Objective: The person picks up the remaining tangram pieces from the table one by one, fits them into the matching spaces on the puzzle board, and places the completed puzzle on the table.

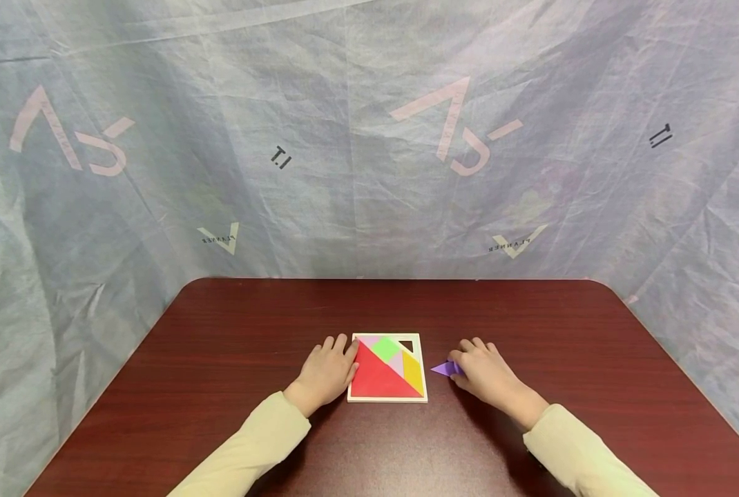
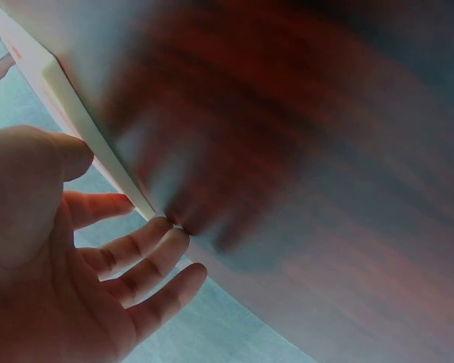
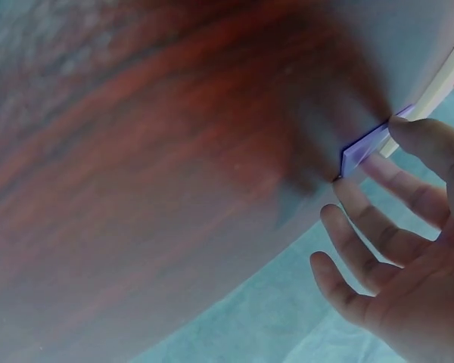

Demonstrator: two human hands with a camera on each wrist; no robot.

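A square tangram board (image 1: 388, 400) with a pale wooden rim lies on the table. In it are a large red area (image 1: 372, 376), a green square (image 1: 385, 349), a yellow piece (image 1: 412, 373) and pale lilac pieces; a dark triangular gap shows near its far right corner. My left hand (image 1: 324, 371) rests at the board's left edge, thumb and forefinger touching it. Right of the board, my right hand (image 1: 484, 373) pinches a purple tangram piece (image 3: 363, 150) between thumb and fingers. The piece points toward the board, and the fingers hide part of it.
The dark red-brown wooden table (image 1: 369, 452) has rounded far corners. Grey fabric (image 1: 344, 172) with printed letters hangs behind the table and along both sides.
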